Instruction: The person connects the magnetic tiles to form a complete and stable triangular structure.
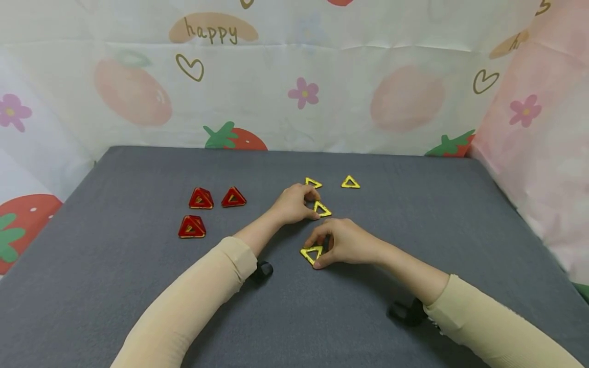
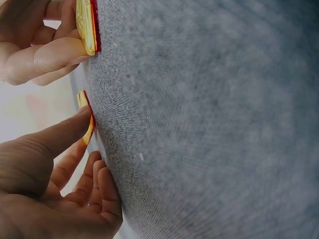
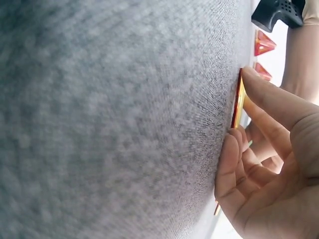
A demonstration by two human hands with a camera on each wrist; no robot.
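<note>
In the head view my left hand [image 1: 296, 204] pinches a yellow triangular tile [image 1: 324, 214] near the table's middle. Nearer to me, my right hand [image 1: 347, 243] grips another yellow triangular tile [image 1: 312, 249] between thumb and fingers, low over the cloth. The left wrist view shows the left thumb [image 2: 65, 132] on its tile, whose edge is red beneath the yellow face. In the right wrist view the right thumb [image 3: 274, 99] presses one end of its tile [image 3: 239, 102], with a finger behind it.
Beyond the left hand lies a partly covered yellow tile [image 1: 315, 180], with another yellow tile [image 1: 350, 186] to its right. Left of the hands stand three red pyramids [image 1: 201, 199] on the grey cloth [image 1: 115, 266]. A printed curtain [image 1: 285, 66] hangs behind the table.
</note>
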